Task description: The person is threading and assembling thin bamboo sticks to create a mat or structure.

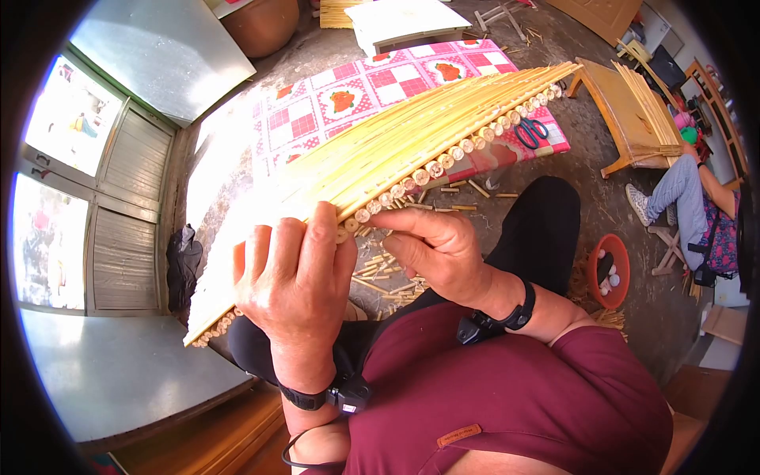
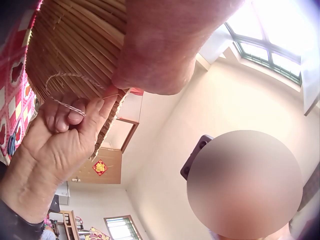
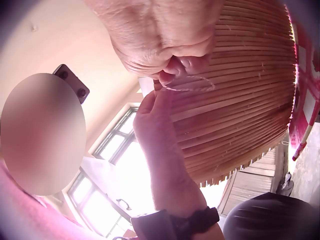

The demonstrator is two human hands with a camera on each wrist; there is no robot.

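A wide mat of thin yellow stalks [image 1: 396, 131] slants across the head view, round cut ends lined along its near edge. My left hand [image 1: 293, 269] grips that edge, fingers over the top face, the thumb tip close to the right fingertips. Just right of it, my right hand [image 1: 447, 257] has thumb and forefinger together at the edge. From the curled fingers of the right hand [image 2: 65, 135] a thin twisted string [image 2: 72, 107] loops out under the stalks. The right wrist view shows the same string [image 3: 200, 90] below the right hand [image 3: 165, 35], with the left hand [image 3: 160, 130] beside it.
Beneath the mat's far part is a table with a pink checked cloth [image 1: 340, 99], blue-handled scissors [image 1: 531, 133] near its right end. Cut stalk pieces [image 1: 380, 277] litter the floor. An orange basin [image 1: 609, 271] stands to the right, and a seated person [image 1: 697, 198] is beyond.
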